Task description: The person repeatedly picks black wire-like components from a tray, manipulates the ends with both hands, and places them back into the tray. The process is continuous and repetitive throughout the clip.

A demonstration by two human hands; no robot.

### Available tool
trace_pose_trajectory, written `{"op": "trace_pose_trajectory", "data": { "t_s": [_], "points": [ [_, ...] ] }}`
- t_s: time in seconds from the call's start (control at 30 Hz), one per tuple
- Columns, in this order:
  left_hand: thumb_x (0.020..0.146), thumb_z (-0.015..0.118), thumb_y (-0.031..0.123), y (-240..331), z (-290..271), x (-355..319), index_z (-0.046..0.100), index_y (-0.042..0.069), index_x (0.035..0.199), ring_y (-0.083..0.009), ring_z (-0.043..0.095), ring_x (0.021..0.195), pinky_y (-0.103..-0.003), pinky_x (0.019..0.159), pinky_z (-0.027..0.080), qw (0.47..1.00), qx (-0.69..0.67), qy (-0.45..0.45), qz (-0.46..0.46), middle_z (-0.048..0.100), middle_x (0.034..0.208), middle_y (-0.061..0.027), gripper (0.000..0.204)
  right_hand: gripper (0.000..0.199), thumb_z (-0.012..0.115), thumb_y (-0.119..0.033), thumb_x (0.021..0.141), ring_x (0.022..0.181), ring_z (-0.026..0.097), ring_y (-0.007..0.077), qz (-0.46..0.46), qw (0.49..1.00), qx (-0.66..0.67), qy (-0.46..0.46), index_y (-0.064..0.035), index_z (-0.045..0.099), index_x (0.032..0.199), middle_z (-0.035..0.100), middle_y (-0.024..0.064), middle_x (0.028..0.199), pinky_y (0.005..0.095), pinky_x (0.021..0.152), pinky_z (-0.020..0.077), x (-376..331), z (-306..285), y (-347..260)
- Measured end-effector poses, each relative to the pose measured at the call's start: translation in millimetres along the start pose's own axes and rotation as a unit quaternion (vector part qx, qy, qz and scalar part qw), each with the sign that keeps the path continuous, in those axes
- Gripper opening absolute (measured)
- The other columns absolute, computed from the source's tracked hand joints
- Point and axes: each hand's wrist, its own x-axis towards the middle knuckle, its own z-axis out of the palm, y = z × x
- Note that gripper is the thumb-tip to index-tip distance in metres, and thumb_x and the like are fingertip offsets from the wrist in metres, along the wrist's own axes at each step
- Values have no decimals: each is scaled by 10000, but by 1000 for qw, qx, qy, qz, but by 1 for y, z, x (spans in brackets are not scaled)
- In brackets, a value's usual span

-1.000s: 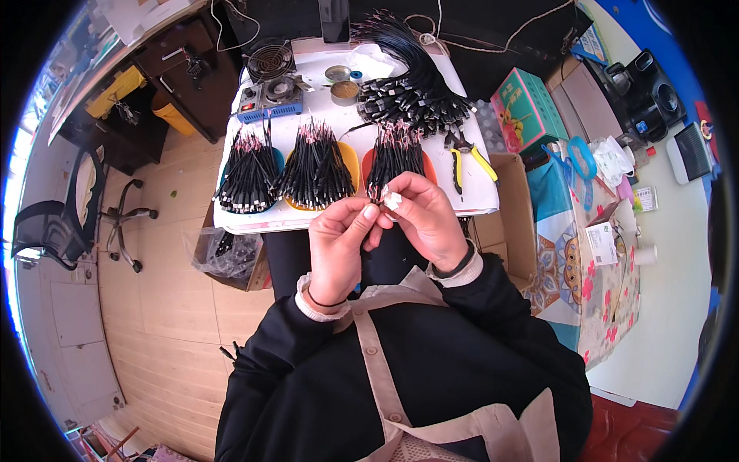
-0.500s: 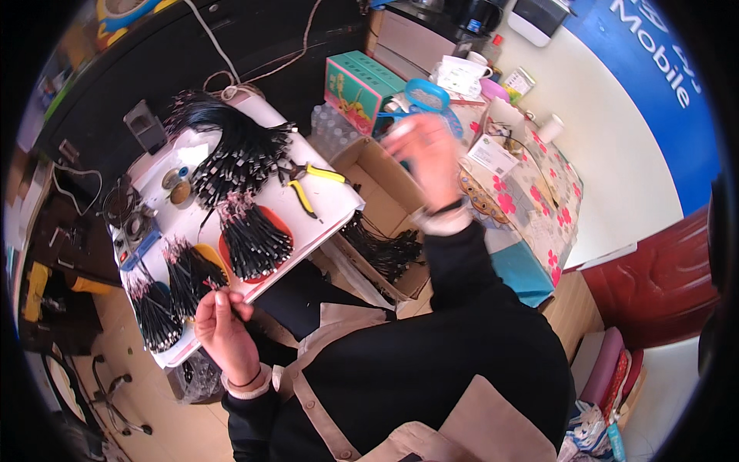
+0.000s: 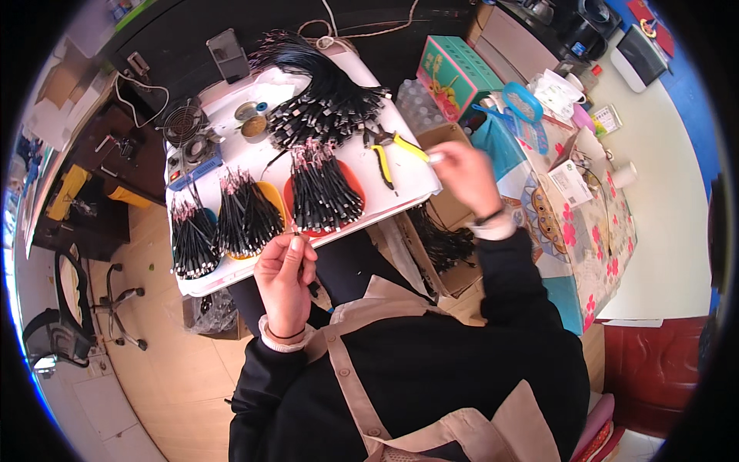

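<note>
Left hand (image 3: 286, 279) pinches a short black cable (image 3: 310, 271) at the near edge of the white board (image 3: 254, 158), thumb and fingers closed on it. Right hand (image 3: 459, 175) is blurred over the board's right corner beside the yellow pliers (image 3: 392, 148); grip unclear. Risk: that quick reach could knock the pliers or nudge the propped board. Behind: green carton (image 3: 456, 73); white cards (image 3: 570, 183) on the floral cloth.

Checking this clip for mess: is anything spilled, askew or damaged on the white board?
Nothing stands out. The cable bundles lie sorted on the white board, the pliers rest flat, and the left hand holds one cable.
</note>
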Motion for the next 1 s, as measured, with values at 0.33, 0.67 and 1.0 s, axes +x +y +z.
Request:
{"op": "trace_pose_trajectory", "data": {
  "t_s": [0.33,0.67,1.0],
  "points": [
    [981,537,78,13,-27,-3,614,4,960,-57,396,518,-184,468,294,999,10,53,-8,593,753,-36,109,206,696,-197,779,657,666,304,-20,983,-61,-174,2,671,733,667,155,693,374,618,512,53,133,-72],
    [969,573,96,6,-27,1,633,4,993,-90,551,593,-202,539,423,999,-6,40,-10,677,812,-80,113,172,689,-126,820,565,577,119,55,980,33,-188,33,626,799,618,70,625,276,560,465,36,93,-95],
    [979,544,80,6,-4,-2,642,-9,1040,-242,684,947,-328,833,554,996,-89,5,-8,694,1010,-163,146,96,645,-79,917,667,497,4,133,903,349,-213,1,593,920,568,-45,765,188,591,435,-60,102,-178]
  ]
}}
